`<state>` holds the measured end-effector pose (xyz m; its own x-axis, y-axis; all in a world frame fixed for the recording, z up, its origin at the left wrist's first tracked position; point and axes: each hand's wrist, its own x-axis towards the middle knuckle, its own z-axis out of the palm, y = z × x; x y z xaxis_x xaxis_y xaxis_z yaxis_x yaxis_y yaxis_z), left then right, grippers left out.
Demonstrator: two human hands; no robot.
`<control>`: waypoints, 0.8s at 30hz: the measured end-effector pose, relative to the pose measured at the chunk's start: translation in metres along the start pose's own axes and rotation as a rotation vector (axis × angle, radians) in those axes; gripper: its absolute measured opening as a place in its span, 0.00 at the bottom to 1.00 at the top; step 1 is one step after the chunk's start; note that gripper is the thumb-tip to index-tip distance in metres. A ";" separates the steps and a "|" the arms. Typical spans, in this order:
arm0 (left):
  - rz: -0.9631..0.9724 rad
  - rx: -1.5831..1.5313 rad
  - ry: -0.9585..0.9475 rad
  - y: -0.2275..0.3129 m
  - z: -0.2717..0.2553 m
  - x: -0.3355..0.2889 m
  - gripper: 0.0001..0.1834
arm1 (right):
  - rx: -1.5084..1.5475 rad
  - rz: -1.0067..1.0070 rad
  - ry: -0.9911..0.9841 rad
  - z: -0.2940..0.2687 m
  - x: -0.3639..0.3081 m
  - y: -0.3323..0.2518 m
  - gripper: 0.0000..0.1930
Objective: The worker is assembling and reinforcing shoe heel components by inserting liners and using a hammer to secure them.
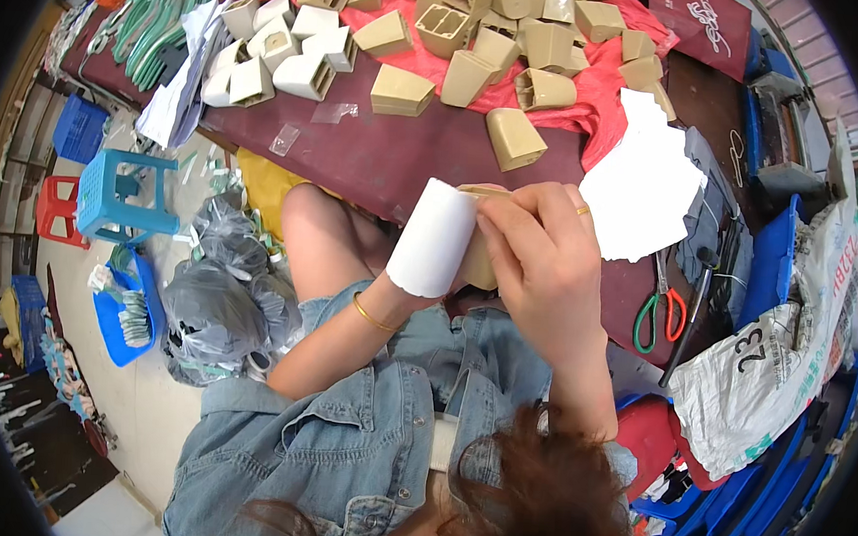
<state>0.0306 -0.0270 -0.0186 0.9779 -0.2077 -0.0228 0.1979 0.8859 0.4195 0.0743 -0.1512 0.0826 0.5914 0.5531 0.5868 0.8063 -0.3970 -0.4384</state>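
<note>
behind white paper, the left hand is mostly hidden, grip unclear; right hand pinches tan block.

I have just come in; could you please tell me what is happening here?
A person in denim has a white sheet curved against a tan piece. The right hand touches them where they meet; the left hand is mostly hidden behind the sheet. On the dark red table, many more tan pieces lie ahead, with a group of white pieces to their left. White paper and scissors lie to the right.
</note>
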 end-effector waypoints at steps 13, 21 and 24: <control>-0.018 0.044 -0.047 -0.003 0.014 0.006 0.23 | -0.127 -0.026 0.002 -0.022 -0.002 -0.002 0.09; -0.030 0.288 -0.098 -0.010 0.029 0.008 0.20 | -0.216 -0.024 -0.101 -0.045 -0.011 -0.009 0.08; -0.090 0.257 -0.105 -0.013 0.033 0.007 0.19 | -0.276 -0.009 -0.150 -0.052 -0.015 -0.014 0.09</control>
<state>0.0324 -0.0533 0.0061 0.9423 -0.3342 0.0179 0.2469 0.7305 0.6367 0.0551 -0.1919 0.1153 0.5927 0.6513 0.4739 0.7959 -0.5639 -0.2204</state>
